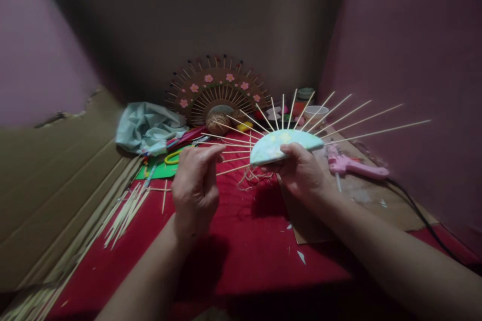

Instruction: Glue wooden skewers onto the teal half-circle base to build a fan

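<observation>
My right hand (301,173) grips a pale blue half-disc (276,144) with several thin wooden skewers (361,121) fanning out of its curved edge. It holds the piece above the red cloth (244,241). My left hand (196,185) hovers just left of it, fingers curled together near the tips of the leftmost skewers; I cannot make out anything in them. A strand of raffia (250,178) hangs beneath the half-disc.
A finished brown fan with pink flowers (218,93) stands at the back beside a twine ball (217,123). A pink glue gun (354,166) lies on cardboard at right. Loose skewers (126,213), yellow scissors (172,157), crumpled cloth (148,128) and cardboard lie left.
</observation>
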Tool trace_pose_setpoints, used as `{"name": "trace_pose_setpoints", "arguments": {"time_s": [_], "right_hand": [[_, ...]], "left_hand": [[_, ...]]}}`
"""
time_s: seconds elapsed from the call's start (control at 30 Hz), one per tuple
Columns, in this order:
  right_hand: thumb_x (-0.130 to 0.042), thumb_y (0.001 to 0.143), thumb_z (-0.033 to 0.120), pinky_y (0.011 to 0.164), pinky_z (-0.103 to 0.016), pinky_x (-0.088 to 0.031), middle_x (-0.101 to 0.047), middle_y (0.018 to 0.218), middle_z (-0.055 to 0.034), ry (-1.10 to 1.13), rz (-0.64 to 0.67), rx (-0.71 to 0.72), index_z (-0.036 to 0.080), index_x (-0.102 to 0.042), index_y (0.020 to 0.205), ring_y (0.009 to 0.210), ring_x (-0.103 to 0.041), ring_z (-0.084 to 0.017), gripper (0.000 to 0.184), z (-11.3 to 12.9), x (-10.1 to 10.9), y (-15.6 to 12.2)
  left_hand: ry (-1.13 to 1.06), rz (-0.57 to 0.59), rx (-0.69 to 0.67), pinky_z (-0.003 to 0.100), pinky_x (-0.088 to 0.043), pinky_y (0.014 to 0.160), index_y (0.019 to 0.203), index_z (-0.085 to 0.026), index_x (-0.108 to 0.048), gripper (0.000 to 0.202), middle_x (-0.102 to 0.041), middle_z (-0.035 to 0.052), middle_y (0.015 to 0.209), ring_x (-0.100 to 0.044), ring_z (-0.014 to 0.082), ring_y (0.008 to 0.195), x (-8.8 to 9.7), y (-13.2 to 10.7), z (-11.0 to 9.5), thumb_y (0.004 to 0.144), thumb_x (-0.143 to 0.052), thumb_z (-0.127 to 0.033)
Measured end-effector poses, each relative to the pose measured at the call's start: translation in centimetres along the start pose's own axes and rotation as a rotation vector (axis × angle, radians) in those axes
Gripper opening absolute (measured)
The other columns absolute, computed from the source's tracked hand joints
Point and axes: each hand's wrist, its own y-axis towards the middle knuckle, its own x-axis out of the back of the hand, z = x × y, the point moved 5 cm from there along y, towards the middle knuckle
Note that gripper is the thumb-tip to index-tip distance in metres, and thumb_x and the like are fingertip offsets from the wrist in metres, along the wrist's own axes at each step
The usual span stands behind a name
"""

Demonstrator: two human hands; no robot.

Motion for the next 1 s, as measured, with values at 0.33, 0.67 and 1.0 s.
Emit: {"name": "trace_pose_setpoints", "arguments": {"time_s": [0.33, 0.67, 1.0], "right_hand": [[-0.066, 0.058, 0.013, 0.057, -0.034, -0.057, -0.065, 0.075, -0.0009, 0.048, 0.018, 0.060, 0.018, -0.058, 0.079, 0.068, -0.059, -0.017, 0.023, 0.9, 0.0, 0.5], [-0.074, 0.059, 0.009, 0.060, -0.028, -0.054, -0.068, 0.072, 0.0027, 0.100, 0.069, -0.046, 0.019, -0.062, 0.076, 0.066, -0.061, -0.014, 0.023, 0.4, 0.4, 0.7], [-0.074, 0.061, 0.008, 0.074, -0.029, -0.055, -0.071, 0.081, 0.0046, 0.112, 0.131, -0.079, 0.023, -0.064, 0.083, 0.075, -0.065, -0.013, 0.029, 0.2, 0.7, 1.1]], "left_hand": [[-0.583, 0.220, 0.586, 0.019, -0.032, 0.038, 0.082, -0.018, -0.063, 0.018, -0.046, -0.0065, 0.050, -0.039, 0.0058, 0.041, -2.3, -1.3, 0.1, 0.091, -0.053, -0.030], [-0.539, 0.533, 0.334, 0.021, -0.047, 0.061, 0.081, -0.014, -0.064, 0.013, -0.066, 0.0025, 0.071, -0.059, 0.0105, 0.063, -4.6, -2.4, -1.2, 0.086, -0.053, -0.017], [-0.552, 0.516, 0.490, 0.020, -0.036, 0.048, 0.063, -0.016, -0.056, 0.028, -0.052, -0.0038, 0.052, -0.043, 0.0071, 0.048, -4.8, -2.7, -0.2, 0.086, -0.056, -0.031]]}}
